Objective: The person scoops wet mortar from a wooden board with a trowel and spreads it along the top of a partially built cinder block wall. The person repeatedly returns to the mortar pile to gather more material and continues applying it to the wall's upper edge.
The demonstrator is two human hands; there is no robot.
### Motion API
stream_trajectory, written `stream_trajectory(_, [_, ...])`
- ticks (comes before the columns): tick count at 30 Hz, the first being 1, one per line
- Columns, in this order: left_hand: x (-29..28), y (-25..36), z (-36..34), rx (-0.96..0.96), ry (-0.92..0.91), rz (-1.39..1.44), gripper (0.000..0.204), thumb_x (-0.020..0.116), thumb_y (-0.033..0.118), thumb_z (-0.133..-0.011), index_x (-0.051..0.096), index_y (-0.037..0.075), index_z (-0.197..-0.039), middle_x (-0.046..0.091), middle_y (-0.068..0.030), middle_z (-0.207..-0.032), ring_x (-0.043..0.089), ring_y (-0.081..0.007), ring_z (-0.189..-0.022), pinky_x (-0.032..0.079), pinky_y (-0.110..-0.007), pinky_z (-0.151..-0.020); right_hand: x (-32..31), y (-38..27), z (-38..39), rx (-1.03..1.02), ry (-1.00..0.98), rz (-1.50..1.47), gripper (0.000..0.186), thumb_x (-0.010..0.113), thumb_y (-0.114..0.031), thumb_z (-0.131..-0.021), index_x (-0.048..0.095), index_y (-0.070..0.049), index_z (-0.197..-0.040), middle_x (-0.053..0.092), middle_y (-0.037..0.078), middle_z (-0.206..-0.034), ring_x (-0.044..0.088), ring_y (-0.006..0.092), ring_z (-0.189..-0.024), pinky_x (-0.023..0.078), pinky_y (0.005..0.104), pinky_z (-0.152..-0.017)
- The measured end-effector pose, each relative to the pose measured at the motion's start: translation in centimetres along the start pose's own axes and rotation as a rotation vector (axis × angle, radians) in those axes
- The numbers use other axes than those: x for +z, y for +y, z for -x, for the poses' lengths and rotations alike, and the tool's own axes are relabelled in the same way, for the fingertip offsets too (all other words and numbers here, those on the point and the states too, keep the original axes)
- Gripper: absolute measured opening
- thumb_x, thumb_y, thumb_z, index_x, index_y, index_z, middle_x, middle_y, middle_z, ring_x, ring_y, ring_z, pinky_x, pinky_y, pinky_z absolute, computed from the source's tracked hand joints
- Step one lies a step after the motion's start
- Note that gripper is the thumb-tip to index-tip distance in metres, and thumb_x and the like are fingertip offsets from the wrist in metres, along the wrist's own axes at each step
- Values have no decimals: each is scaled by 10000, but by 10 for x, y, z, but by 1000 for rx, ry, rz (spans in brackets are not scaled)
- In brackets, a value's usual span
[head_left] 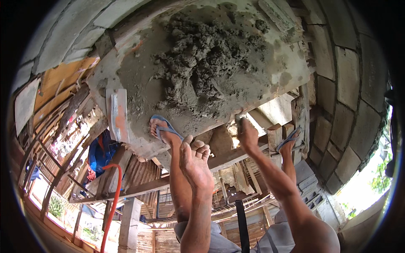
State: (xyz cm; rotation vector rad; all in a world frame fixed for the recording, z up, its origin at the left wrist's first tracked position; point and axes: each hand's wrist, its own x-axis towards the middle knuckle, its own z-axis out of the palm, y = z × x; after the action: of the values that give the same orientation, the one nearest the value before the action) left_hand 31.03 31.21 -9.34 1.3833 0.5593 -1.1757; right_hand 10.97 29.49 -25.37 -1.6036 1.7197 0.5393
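A heap of wet grey mortar [202,59] is spread over a broad, stained board [291,69] in front of me. My left hand [196,165] is raised palm up just short of the board's near edge, fingers loosely bent and nothing on the palm. To its right, my right hand [247,133] hovers by the same edge; motion smears its fingers, so whether it holds anything is unclear. My left foot, in a blue-grey flip-flop [165,125], rests on the board's near left part. The other flip-flop [288,139] is on a support at the right.
Grey block walls [348,80] rise on the right and at the upper left. A short metal-edged plank [118,116] lies at the board's left end. Below are timber beams [147,185] with gaps between them. An orange-red hose [113,202] hangs at the lower left.
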Motion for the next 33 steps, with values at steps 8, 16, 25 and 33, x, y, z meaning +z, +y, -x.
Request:
stream_trajectory(8, [-1, -16, 6, -88, -10, 33, 410, 540, 380, -987, 549, 48, -1227, 624, -48, -924, 568, -162, -859, 439, -346, -859, 7, -26, -80, -357, 213, 277, 284, 470, -52, -932, 361, -19, -1192, 549, 184, -1026, 611, 359, -596, 526, 456, -512])
stream_trajectory(16, [4, -16, -1, -97, -25, 0, 442, 507, 422, -994, 554, 49, -1226, 621, -45, -933, 572, -158, -866, 436, -337, -840, -8, -1, 17, -72, -146, -857, 614, 595, -511, -923, 542, -1, -1262, 627, 105, -953, 566, 172, -842, 469, 302, -740])
stream_trajectory(25, [10, -9, 1, -118, -37, 26, 442, 519, 420, -987, 545, 45, -1218, 627, -52, -924, 581, -169, -861, 441, -334, -842, 14, 23, 27, 370, -376, -897, 641, 473, -585, -959, 691, 13, -1031, 527, 33, -608, 570, 126, -556, 419, 298, -477])
stream_trajectory(33, [2, -29, 4, -107, -72, 68, 455, 525, 429, -984, 554, 36, -1212, 626, -61, -930, 574, -168, -857, 451, -332, -836, 1, 15, -26, 153, -377, -1111, 753, 450, -675, -923, 659, 32, -1074, 485, -11, -589, 393, 84, -459, 308, 267, -411])
